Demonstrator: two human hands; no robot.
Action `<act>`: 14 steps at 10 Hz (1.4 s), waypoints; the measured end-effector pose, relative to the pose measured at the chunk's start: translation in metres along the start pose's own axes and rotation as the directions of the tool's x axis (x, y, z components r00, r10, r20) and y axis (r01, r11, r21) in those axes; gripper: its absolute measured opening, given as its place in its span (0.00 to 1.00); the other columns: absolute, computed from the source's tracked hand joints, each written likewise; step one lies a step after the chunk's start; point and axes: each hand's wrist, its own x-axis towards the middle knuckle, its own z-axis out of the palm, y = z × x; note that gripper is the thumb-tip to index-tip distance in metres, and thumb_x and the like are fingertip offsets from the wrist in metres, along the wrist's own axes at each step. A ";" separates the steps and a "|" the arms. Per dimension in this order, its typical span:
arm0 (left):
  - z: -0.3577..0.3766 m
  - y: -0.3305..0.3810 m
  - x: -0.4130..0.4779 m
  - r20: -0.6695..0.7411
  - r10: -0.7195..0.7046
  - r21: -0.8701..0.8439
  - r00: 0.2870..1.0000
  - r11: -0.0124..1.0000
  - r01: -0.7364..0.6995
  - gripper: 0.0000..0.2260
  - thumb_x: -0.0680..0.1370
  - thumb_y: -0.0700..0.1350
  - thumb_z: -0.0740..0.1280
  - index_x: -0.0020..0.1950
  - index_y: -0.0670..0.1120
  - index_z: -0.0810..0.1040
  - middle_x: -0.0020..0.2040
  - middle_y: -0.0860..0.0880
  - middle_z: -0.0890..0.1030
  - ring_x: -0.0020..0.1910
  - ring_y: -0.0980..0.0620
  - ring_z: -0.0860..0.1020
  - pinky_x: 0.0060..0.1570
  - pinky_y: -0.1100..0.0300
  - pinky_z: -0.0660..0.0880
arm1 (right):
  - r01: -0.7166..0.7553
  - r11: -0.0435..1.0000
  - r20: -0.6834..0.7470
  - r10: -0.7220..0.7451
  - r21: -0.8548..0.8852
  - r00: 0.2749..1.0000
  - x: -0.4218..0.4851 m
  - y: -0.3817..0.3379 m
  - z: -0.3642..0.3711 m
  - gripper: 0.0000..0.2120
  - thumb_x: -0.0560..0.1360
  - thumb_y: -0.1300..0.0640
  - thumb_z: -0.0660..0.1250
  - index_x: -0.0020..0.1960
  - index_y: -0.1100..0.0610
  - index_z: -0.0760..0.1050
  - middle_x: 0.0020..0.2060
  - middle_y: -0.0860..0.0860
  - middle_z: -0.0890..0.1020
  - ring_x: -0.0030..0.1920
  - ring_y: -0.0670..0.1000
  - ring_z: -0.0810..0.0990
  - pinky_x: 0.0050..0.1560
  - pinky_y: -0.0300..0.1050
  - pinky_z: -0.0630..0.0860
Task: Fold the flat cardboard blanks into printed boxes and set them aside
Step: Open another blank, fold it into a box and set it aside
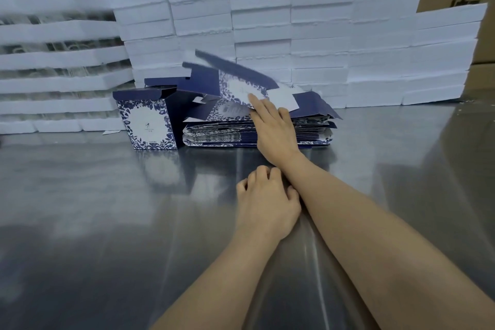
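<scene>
White foam trays (308, 29) wall the back of a steel counter (107, 209). Before them lies a stack of flat blanks (222, 134), a folded printed box (147, 123) touching its left. The right hand (273, 128) lifts the top blank (235, 83), fingers pinching its edge; the left hand (265, 203), nearer than the stack, rests loosely curled, empty.

Right hand (273, 128) reaches across a stack of flat blanks (257, 131), fingertips on the lifted, tilted top blank (235, 83). Left hand (267, 201) rests loosely curled on the metal surface (107, 222). A folded printed box (147, 123) stands upright just left of the stack.
</scene>
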 end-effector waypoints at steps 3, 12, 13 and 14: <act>-0.001 -0.001 0.000 -0.004 0.006 -0.020 1.000 1.000 -0.006 0.12 0.80 0.50 0.56 0.60 0.47 0.71 0.61 0.49 0.71 0.63 0.49 0.68 0.64 0.54 0.60 | 0.068 0.995 -0.096 -0.075 -0.073 0.993 0.000 -0.006 -0.001 0.16 0.74 0.70 0.55 0.56 0.61 0.76 0.78 0.48 0.53 0.78 0.52 0.53 0.68 0.55 0.64; -0.057 -0.049 -0.017 -0.237 -0.787 -0.950 0.569 0.311 0.034 0.24 0.79 0.34 0.57 0.76 0.38 0.59 0.75 0.39 0.61 0.74 0.44 0.61 0.69 0.62 0.54 | -0.133 0.366 -0.172 0.688 0.921 0.705 -0.142 -0.004 -0.153 0.13 0.79 0.69 0.57 0.54 0.51 0.71 0.44 0.44 0.75 0.43 0.41 0.73 0.49 0.42 0.69; -0.065 -0.065 -0.018 -0.186 -0.750 -0.980 0.634 0.185 -0.069 0.20 0.82 0.39 0.56 0.75 0.44 0.65 0.71 0.46 0.71 0.68 0.50 0.71 0.68 0.60 0.66 | -0.211 0.179 0.012 0.736 0.961 0.677 -0.139 0.007 -0.149 0.19 0.81 0.64 0.55 0.68 0.47 0.64 0.33 0.41 0.71 0.36 0.42 0.71 0.45 0.36 0.70; -0.063 -0.071 -0.015 -0.158 -0.628 -0.975 0.762 0.223 -0.018 0.16 0.82 0.42 0.58 0.70 0.48 0.72 0.59 0.56 0.78 0.52 0.65 0.76 0.52 0.72 0.71 | -0.250 0.089 0.104 0.740 0.964 0.664 -0.135 0.017 -0.146 0.21 0.81 0.64 0.55 0.73 0.53 0.64 0.34 0.43 0.74 0.38 0.44 0.73 0.48 0.44 0.72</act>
